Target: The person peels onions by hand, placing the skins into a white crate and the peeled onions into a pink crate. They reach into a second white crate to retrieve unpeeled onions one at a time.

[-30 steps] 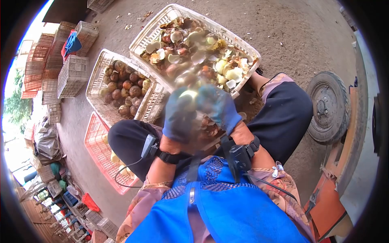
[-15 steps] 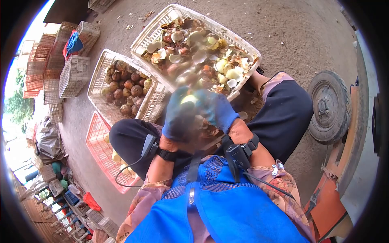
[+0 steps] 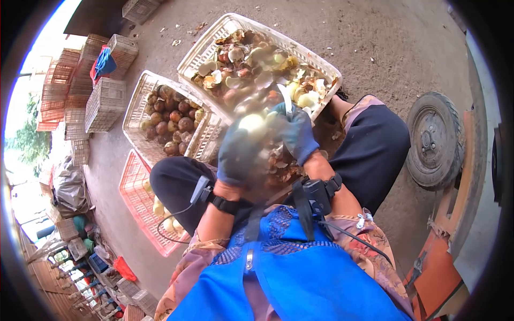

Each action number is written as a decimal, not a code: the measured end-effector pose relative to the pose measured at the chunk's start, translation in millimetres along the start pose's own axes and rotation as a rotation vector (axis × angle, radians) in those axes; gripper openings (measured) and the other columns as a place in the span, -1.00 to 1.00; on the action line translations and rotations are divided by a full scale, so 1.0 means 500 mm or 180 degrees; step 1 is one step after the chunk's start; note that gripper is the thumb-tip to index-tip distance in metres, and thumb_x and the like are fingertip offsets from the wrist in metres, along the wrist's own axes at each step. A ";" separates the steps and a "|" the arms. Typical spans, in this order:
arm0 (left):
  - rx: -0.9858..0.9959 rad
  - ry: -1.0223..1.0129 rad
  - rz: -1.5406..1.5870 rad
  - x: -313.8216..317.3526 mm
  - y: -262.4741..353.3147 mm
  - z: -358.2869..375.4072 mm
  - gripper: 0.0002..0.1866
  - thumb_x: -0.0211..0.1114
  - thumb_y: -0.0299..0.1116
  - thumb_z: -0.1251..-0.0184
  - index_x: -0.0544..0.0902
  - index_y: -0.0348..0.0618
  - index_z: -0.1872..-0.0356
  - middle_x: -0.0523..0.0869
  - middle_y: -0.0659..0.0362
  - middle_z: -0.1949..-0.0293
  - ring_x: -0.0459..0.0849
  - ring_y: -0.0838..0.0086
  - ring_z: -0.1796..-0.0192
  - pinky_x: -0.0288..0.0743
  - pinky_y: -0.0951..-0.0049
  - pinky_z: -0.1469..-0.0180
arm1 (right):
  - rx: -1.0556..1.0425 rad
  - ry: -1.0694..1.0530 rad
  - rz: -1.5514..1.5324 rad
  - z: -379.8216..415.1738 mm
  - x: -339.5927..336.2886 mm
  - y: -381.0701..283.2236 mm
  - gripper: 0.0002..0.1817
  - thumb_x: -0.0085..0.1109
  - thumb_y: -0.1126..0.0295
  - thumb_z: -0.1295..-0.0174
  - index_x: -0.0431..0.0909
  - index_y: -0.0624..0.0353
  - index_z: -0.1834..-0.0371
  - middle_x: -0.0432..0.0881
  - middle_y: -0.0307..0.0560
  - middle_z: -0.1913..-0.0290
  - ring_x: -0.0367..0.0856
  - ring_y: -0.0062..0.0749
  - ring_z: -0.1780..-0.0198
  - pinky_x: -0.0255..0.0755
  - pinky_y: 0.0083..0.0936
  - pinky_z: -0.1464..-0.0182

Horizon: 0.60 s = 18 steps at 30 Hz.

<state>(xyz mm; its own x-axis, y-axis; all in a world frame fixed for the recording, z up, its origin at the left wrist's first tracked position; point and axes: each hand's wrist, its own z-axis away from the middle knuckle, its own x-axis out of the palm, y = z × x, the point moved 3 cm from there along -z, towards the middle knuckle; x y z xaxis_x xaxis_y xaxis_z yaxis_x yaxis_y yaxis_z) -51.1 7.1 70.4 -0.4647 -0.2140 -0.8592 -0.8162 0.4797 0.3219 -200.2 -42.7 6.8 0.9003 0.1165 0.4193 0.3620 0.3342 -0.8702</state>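
My left hand, in a blue-grey glove, is closed around a pale round peeled fruit. My right hand, gloved the same way, grips a knife with a pale blade pointing up and away from me. Both hands are close together over the near edge of a white crate full of peels and pale cup-shaped shells. A smeared patch in the picture blurs the fruit and the left fingers. Left of the hands, another white crate holds brown-purple round fruits.
A pink-red crate with pale pieces stands beside my left knee. A wheel is at the right. Stacked crates line the left side. Peel scraps lie between my legs.
My right hand has turned and moved slightly away from the left, and the pale blade now shows above it. My left hand still holds the pale fruit. The view has shifted slightly.
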 end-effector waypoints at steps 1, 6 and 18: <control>-0.0387 -0.0506 -0.0004 0.007 -0.001 0.010 -0.41 0.40 -0.39 -0.17 0.46 -0.23 -0.27 0.66 0.12 -0.13 0.60 0.43 -0.20 0.52 0.38 -0.21 | -0.0135 0.0076 -0.0511 0.006 0.017 -0.009 -0.88 0.17 0.57 -0.31 0.60 0.24 0.13 0.67 -0.19 0.33 0.59 -0.64 0.46 0.55 -0.64 0.42; -0.0524 0.0155 0.1149 0.047 -0.016 0.040 -0.60 0.23 -0.51 -0.14 0.64 -0.17 -0.07 0.65 0.04 0.08 0.63 0.14 -0.02 0.56 0.24 -0.07 | -0.0456 0.0212 0.0192 -0.004 -0.006 0.034 -0.87 0.13 0.56 -0.33 0.62 0.23 0.11 0.67 -0.22 0.32 0.61 -0.64 0.42 0.58 -0.63 0.38; -0.2066 -0.0800 0.3208 -0.016 -0.063 -0.005 -0.37 0.36 -0.25 -0.19 0.43 -0.17 -0.31 0.64 0.12 0.01 0.68 0.46 0.07 0.63 0.51 0.12 | -0.1884 -0.0828 0.2787 0.034 0.024 -0.041 -0.55 0.26 0.24 -0.24 0.57 0.01 -0.21 0.63 0.06 -0.17 0.65 -0.16 -0.11 0.49 -0.33 -0.14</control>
<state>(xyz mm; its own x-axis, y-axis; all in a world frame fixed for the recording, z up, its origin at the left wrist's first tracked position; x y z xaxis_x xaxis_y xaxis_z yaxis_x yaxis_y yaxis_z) -22.7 -8.3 68.1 -0.9669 0.2126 -0.1408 -0.1828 -0.1928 0.9641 -200.7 -32.2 34.1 0.8491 0.3127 -0.4257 -0.2585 -0.4567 -0.8512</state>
